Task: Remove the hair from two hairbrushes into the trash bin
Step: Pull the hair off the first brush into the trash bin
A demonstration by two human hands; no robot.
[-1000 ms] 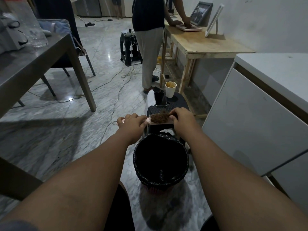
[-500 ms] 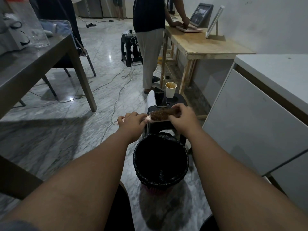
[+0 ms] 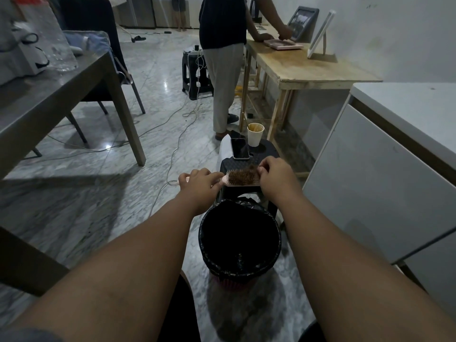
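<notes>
A pink hairbrush (image 3: 238,183) with brown hair (image 3: 243,176) matted over its bristles lies flat in the air, just beyond the trash bin (image 3: 239,270). My left hand (image 3: 199,185) grips its handle. My right hand (image 3: 276,177) is at the far end of the brush head, fingertips pinching a tuft of the hair that lifts a little above the bristles. The bin is round, lined with a black bag, and stands on the floor between my forearms. No second hairbrush is visible.
Behind the brush a black stool (image 3: 265,150) carries a phone (image 3: 239,148) and a paper cup (image 3: 255,134). A person (image 3: 223,60) stands at a wooden table (image 3: 311,67). A white cabinet (image 3: 385,174) is on the right, a grey table (image 3: 61,95) on the left, cables on the floor.
My right hand has slid to the far end of the brush head and its fingers have pinched up a tuft of hair. The brush and left hand stayed almost still.
</notes>
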